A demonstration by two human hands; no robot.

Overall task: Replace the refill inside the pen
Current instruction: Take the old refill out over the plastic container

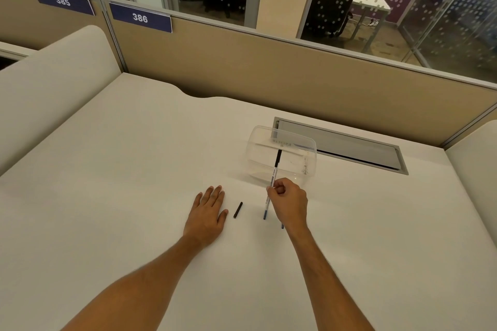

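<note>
White desk (134, 169), tan partition (242, 62) behind. Clear plastic tub (306, 158) just beyond my right hand (289, 203), near metal cable hatch (349, 148). My left hand (208, 213) flat on desk, fingers straight. Right fingers pinch pen (274, 172), white barrel, black top, blue tip down near desk. Small black cap (238, 209) lies between hands.
</note>
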